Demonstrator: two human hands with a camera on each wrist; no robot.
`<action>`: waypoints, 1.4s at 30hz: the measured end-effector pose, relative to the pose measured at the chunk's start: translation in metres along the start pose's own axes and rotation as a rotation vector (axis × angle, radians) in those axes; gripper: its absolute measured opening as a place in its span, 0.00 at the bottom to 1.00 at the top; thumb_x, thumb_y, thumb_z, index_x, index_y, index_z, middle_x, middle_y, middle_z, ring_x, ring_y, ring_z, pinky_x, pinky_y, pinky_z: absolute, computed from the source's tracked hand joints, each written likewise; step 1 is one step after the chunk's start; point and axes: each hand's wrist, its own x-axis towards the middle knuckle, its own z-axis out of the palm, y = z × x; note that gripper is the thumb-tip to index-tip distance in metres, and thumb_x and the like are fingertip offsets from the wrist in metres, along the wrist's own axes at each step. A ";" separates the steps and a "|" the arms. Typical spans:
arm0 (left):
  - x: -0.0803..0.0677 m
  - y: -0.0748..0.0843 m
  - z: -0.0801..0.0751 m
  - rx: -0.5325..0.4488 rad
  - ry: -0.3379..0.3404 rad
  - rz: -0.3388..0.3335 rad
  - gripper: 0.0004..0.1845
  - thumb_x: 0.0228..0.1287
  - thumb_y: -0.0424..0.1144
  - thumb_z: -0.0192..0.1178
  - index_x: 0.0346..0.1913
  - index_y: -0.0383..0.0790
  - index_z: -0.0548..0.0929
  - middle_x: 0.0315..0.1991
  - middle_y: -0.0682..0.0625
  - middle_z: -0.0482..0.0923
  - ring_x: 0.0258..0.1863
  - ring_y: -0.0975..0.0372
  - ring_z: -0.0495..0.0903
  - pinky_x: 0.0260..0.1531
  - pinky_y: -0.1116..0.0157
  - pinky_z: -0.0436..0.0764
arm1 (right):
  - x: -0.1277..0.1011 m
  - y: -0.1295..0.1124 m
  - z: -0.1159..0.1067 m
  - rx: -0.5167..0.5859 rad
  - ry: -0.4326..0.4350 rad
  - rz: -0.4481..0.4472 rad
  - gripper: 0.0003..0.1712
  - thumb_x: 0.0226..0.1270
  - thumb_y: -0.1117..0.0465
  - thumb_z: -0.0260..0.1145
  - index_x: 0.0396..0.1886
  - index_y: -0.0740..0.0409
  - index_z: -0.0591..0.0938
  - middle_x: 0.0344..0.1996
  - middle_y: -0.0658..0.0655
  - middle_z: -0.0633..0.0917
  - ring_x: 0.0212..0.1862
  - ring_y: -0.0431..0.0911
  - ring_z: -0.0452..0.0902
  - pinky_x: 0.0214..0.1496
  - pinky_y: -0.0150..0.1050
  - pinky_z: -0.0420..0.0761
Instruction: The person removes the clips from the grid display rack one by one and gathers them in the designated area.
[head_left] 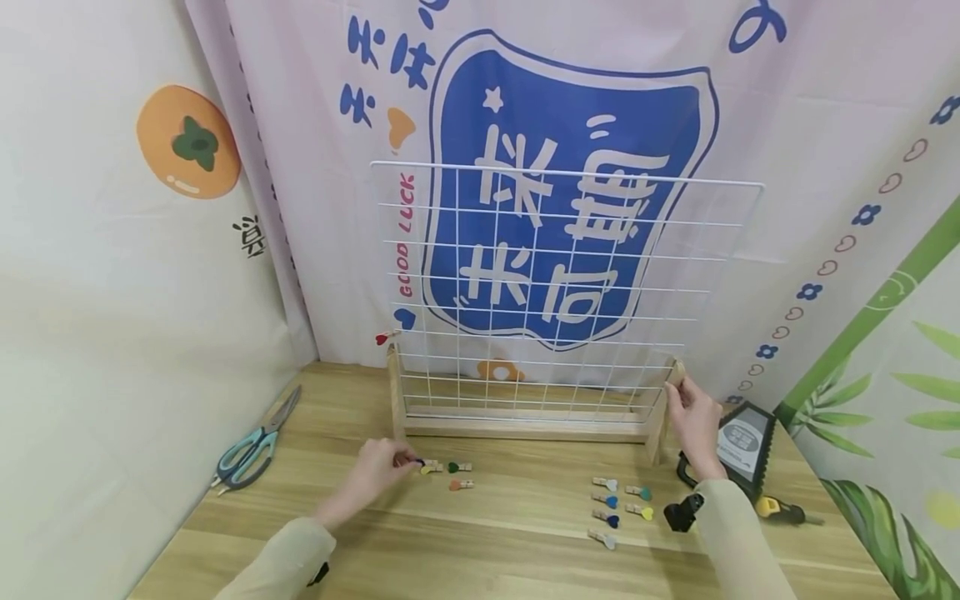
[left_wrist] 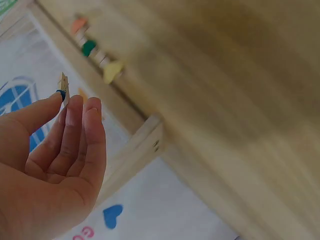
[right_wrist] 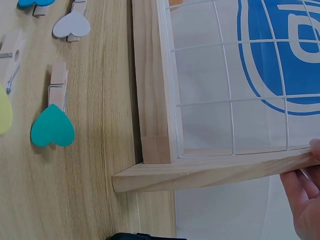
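A small wooden clothespin with a dark blue heart (left_wrist: 62, 93) is pinched between the thumb and fingers of my left hand (head_left: 378, 467). That hand hovers low over the table, left of the yellow-heart clothespin (head_left: 430, 469), the green-heart clothespin (head_left: 459, 467) and the orange-heart clothespin (head_left: 461, 485). My right hand (head_left: 693, 423) grips the right wooden post (head_left: 658, 417) of the stand near its top. A white wire grid (head_left: 555, 287) stands upright in this wooden stand. One red-heart clothespin (head_left: 384, 338) is clipped at the grid's lower left, by the left post.
Several heart clothespins (head_left: 612, 502) lie in two columns at the table's right. Teal-handled scissors (head_left: 251, 454) rest at the left edge. Behind my right hand are a black-framed item (head_left: 746, 446) and a yellow-and-black tool (head_left: 783, 509). A printed curtain (head_left: 330, 250) hangs behind the grid.
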 end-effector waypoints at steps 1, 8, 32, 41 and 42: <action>-0.002 -0.001 0.003 -0.008 -0.015 -0.007 0.03 0.56 0.32 0.70 0.30 0.35 0.87 0.25 0.48 0.86 0.22 0.67 0.80 0.22 0.78 0.78 | 0.000 0.000 0.000 -0.004 -0.001 -0.002 0.13 0.72 0.63 0.63 0.26 0.65 0.78 0.30 0.66 0.89 0.32 0.34 0.83 0.27 0.11 0.64; -0.008 -0.004 0.021 -0.036 -0.067 -0.037 0.02 0.55 0.30 0.71 0.30 0.36 0.87 0.25 0.49 0.86 0.23 0.67 0.79 0.22 0.78 0.78 | -0.001 -0.001 -0.001 -0.002 -0.013 0.006 0.14 0.73 0.63 0.61 0.26 0.65 0.77 0.29 0.67 0.88 0.39 0.58 0.87 0.27 0.12 0.63; -0.006 0.003 0.024 0.044 -0.078 -0.049 0.03 0.54 0.28 0.71 0.26 0.35 0.87 0.24 0.47 0.85 0.22 0.64 0.80 0.21 0.73 0.82 | 0.000 -0.001 0.000 0.028 -0.033 0.033 0.13 0.74 0.62 0.60 0.29 0.66 0.78 0.35 0.69 0.88 0.46 0.64 0.86 0.29 0.07 0.62; 0.021 0.003 -0.035 0.002 0.086 -0.028 0.04 0.55 0.27 0.67 0.34 0.29 0.86 0.27 0.42 0.86 0.22 0.64 0.81 0.21 0.72 0.84 | -0.001 -0.001 0.000 0.021 -0.035 0.031 0.13 0.74 0.62 0.59 0.30 0.67 0.78 0.36 0.69 0.88 0.45 0.63 0.86 0.30 0.07 0.61; 0.025 0.005 -0.045 0.014 0.108 -0.039 0.04 0.57 0.27 0.66 0.35 0.29 0.86 0.28 0.41 0.87 0.23 0.62 0.82 0.22 0.70 0.84 | -0.001 -0.001 0.000 0.019 -0.034 0.030 0.13 0.74 0.62 0.60 0.30 0.67 0.78 0.36 0.69 0.88 0.45 0.63 0.87 0.30 0.07 0.61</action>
